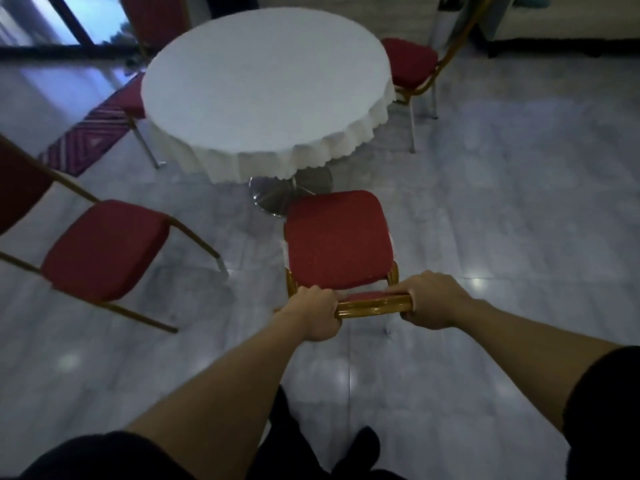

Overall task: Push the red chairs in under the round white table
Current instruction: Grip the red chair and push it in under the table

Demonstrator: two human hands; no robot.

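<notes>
A person's left hand and right hand are clenched around the gold top rail of a red chair, 1 at each end. The chair's seat faces the round white table, its front edge near the steel pedestal base. A second red chair stands apart at left; 2 more flank the table.
</notes>
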